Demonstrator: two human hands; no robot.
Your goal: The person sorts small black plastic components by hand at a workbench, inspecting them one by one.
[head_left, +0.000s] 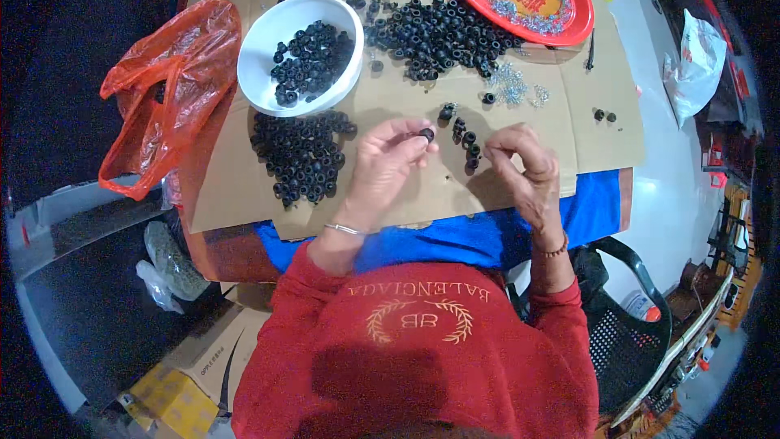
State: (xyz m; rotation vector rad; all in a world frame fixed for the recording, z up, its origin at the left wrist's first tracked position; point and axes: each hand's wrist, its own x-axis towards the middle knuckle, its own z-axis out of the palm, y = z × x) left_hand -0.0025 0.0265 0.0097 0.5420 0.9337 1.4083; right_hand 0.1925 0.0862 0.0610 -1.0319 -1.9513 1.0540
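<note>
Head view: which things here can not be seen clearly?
- Right hand: its fingertips curl under, hiding anything they pinch.
- Small black ring at the left hand fingertips: too small for detail.
- Metal parts in the red tray: too small to identify; the top edge cuts the tray off.

Even overhead light over my flat brown cardboard surface [520, 114]; my grips cast soft shadows there. Mild glare on the round white plastic bowl [268, 41]. Fisheye bends edges; corners black, rim soft.
</note>
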